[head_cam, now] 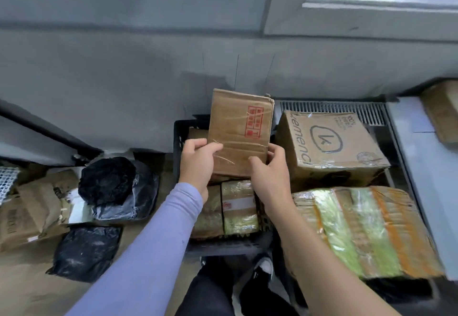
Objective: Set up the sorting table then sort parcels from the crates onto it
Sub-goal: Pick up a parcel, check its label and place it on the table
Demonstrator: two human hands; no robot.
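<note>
Both hands hold one flat cardboard parcel point(240, 132) upright — the left hand point(197, 160) grips its lower left edge, the right hand point(269, 167) its lower right edge. Just below the hands stands the black crate point(179, 139), with taped parcels point(239, 208) inside.

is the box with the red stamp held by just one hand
No, both hands grip it: the left hand holds the left edge of the stamped box and the right hand holds its right edge, above the black crate.

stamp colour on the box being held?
Red, on the brown cardboard box gripped by both hands; the head view, the only one, shows it.
</note>
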